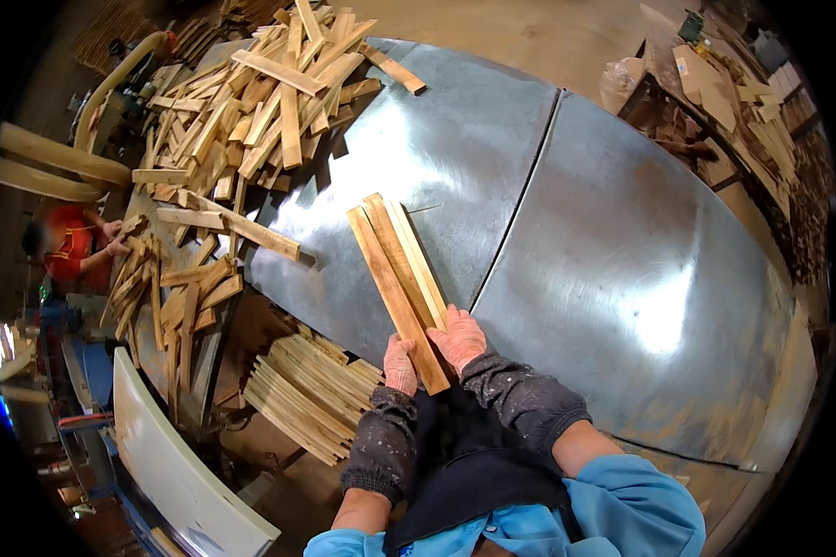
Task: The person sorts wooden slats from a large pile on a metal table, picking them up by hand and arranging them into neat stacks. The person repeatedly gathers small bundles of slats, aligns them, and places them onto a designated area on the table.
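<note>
Several wooden slats (395,255) lie side by side in a small bundle, held over the near edge of a metal-topped table (613,251). My left hand (400,365), in a pale glove, grips the bundle's left side near its close end. On the right side, my right hand (459,338), gloved too, is closed around the slats. The bundle's far end points away and slightly left. The slat on the left reaches closer to me than the others. My fingertips are partly hidden by the wood.
A large heap of loose wood pieces (279,93) covers the table's far left. Stacked slats (311,395) sit below the table edge at left. A co-worker in red (70,241) handles wood there. A pale curved panel (172,464) stands at lower left; scrap wood (706,93) lies far right.
</note>
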